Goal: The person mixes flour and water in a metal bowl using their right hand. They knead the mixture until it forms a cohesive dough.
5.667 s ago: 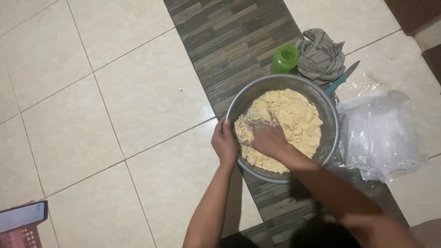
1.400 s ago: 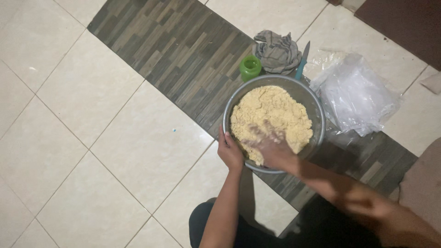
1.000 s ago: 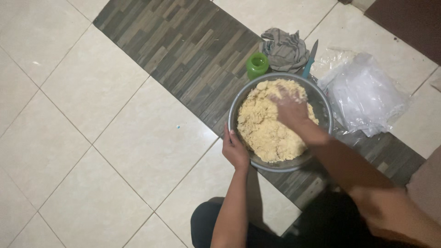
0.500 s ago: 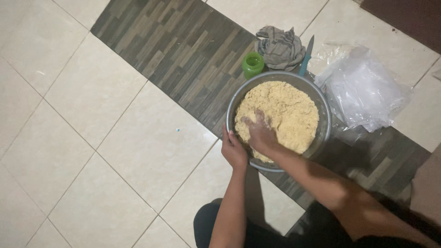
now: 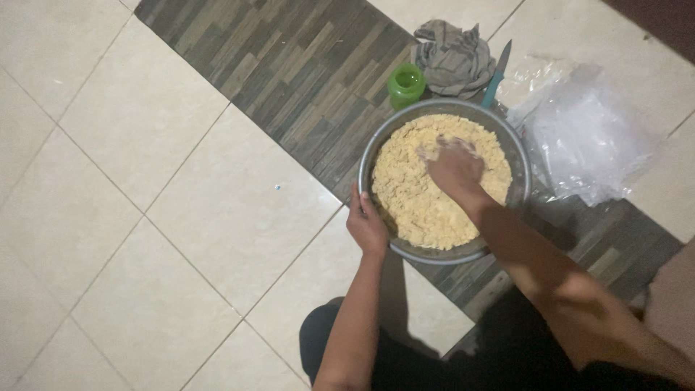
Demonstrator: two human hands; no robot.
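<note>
Nearest the camera, the person's dark-clothed lap sits on the tiled floor (image 5: 145, 217), with both forearms reaching forward. The left hand (image 5: 366, 226) grips the near-left rim of a round metal bowl (image 5: 518, 190), fingers curled over the edge. The bowl rests on a strip of dark wood-patterned tiles (image 5: 289, 65) and is filled with pale yellow crumbly dough (image 5: 405, 192). The right hand (image 5: 455, 168) is pressed down into the dough near the middle of the bowl, fingers bent and partly buried in it; it is slightly blurred. Just beyond the bowl stands a small green cup (image 5: 406, 85), beside it a crumpled grey cloth (image 5: 452, 58), a teal-handled knife (image 5: 496, 76), and to the right a clear plastic bag (image 5: 586, 141).
</note>
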